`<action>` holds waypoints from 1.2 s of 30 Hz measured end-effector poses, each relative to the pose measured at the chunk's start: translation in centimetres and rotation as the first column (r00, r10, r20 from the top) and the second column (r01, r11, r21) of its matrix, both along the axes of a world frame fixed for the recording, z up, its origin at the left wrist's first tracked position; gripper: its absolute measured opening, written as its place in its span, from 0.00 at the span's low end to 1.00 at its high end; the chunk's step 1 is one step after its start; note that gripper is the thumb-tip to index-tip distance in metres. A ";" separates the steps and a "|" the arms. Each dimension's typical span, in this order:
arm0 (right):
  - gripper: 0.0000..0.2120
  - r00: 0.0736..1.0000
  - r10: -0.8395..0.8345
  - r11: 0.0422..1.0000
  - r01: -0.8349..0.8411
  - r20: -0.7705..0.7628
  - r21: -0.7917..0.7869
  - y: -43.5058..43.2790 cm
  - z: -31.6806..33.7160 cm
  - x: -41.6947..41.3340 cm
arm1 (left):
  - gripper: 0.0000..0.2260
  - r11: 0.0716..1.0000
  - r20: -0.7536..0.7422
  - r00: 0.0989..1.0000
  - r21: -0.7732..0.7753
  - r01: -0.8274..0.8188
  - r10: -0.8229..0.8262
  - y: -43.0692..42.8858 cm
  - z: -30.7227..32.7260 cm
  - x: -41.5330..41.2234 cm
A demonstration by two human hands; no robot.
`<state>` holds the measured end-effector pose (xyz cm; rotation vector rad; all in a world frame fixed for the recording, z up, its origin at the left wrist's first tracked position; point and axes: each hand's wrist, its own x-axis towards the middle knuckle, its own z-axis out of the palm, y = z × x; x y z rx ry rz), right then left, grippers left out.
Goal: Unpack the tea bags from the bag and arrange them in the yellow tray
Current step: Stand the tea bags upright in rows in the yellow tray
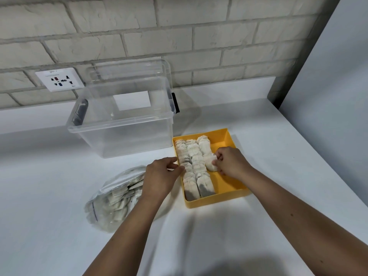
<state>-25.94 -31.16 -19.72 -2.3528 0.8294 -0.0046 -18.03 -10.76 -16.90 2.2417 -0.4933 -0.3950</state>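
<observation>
Our right hand (231,164) is over the shallow rectangular yellow plastic tray (217,200). Its fingers (218,156) are curled narrow and pinch the right edge of a white paper tea bag (209,163), which lies in the third row. Our left hand (159,176) sits at the tray's 9 o'clock rim. Its fingers (178,169) are loosely extended, holding nothing, with the tips touching the first row of tea bags.

The tray's long axis runs roughly from 12 to 6 o'clock, and the rows follow it. Two rows look full. The third reaches only from the 12 o'clock end to the pinched bag, so bare yellow floor shows toward 6 o'clock of that bag and along the whole 3 o'clock side.

The clear zip-top plastic bag (115,200), with many tea bags inside, lies on the white desk (278,156) at 8 o'clock from the tray, partly under our left forearm. We judge the left hand the nearer one for the next reach into it, while the right settles its bag with the long side along the row.

A clear plastic storage box (123,136) stands at 10 o'clock from the tray.
</observation>
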 end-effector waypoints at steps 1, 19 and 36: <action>0.07 1.000 -0.009 1.000 0.009 0.008 0.000 -0.1 -0.2 0.3 | 0.16 1.000 0.001 1.000 -0.006 -0.001 0.001 0.0 -0.1 0.0; 0.15 0.970 -0.130 0.991 0.130 0.204 0.011 0.3 -0.4 1.3 | 0.14 0.985 -0.197 0.978 -0.145 -0.093 0.063 0.5 -0.1 0.3; 0.06 0.865 0.239 0.900 -0.368 0.440 0.235 15.2 2.8 -1.5 | 0.06 0.988 0.384 0.918 0.075 -0.136 0.097 13.3 0.5 1.4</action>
